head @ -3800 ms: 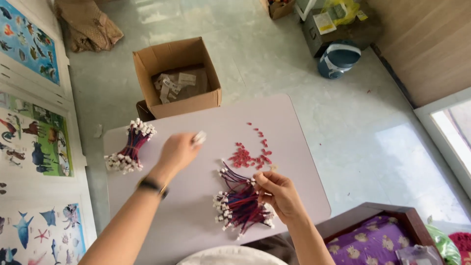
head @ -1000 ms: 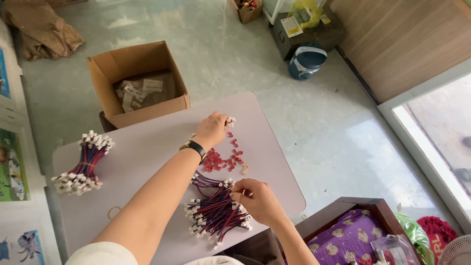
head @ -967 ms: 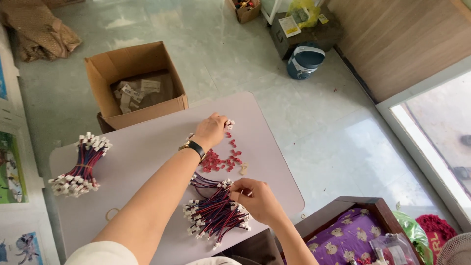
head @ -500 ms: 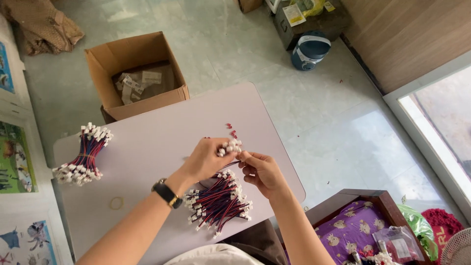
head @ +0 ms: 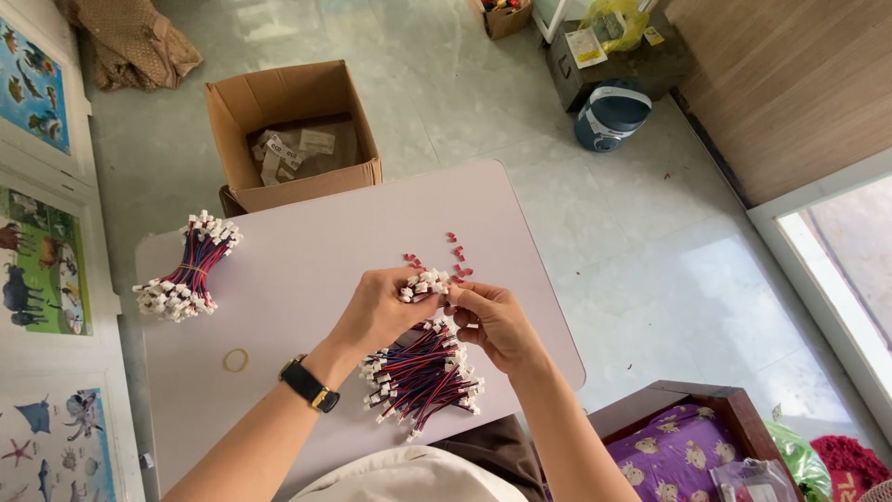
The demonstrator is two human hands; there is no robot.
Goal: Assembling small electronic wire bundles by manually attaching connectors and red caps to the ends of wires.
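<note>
- Two hands meet over the middle of the surface; the left hand (head: 376, 311), with a black watch (head: 309, 386) on its wrist, is closed round a small cluster of white-tipped wire leads (head: 424, 283); the right hand (head: 494, 321) pinches at the same cluster from the other side, fingertips touching it
- Two wire bundles lie on the surface: one loose bundle of red-and-dark wires with white plugs (head: 423, 379) directly beneath the hands, near the front edge; one tied bundle (head: 187, 267) far to the left, pinched at the waist and fanned at both ends
- Small red connector pieces (head: 454, 251): about seven show beyond the hands, scattered; the exact count is unclear, since some lie half hidden behind the fingers
- One rubber band (head: 235, 360), a pale ring, lies alone left of the watch
- The surface (head: 307, 242) is a pale, rounded-corner tabletop, standing on a light tiled floor (head: 465, 102)
- One open cardboard box (head: 292, 132) stands on the floor just behind the surface, with papers inside
- One blue-and-white cooker-like pot (head: 610, 114) stands beside a wooden wall (head: 790, 84) at the right
- Three animal posters (head: 42, 270) line the left edge; a purple patterned cloth (head: 683, 460) lies in a wooden frame at the lower right
</note>
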